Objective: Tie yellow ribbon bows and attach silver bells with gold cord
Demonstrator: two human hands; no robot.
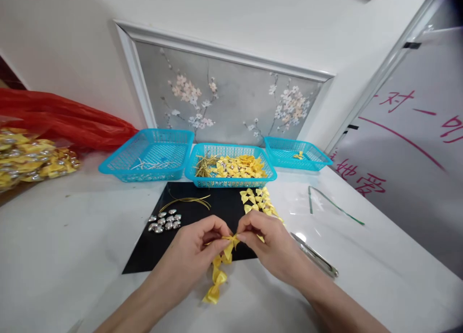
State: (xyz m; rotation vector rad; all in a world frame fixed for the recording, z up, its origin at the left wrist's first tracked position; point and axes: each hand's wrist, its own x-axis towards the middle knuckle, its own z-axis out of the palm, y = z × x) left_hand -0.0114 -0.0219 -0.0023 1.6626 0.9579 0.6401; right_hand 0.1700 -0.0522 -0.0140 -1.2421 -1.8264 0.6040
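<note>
Between my two hands is a yellow ribbon bow (230, 246), pinched at its top from both sides. My left hand (206, 241) has thumb and forefinger closed on its left side; my right hand (261, 239) grips its right side the same way. Just below, more yellow bows (215, 281) lie on the white table toward me; whether they are joined to the held one I cannot tell. Beneath the hands is a black mat (144, 256). On it are several silver beads (165, 221), gold wire ties (190, 201) and, at right, loose yellow bows (256, 200).
Three blue baskets stand behind the mat: a left basket (108, 168) with white strips, a middle basket (231, 182) full of bows and gold ties, and a right basket (307, 165). Metal tweezers (314, 256) and a green strip (338, 206) lie right. Bagged bows (32, 159) sit far left.
</note>
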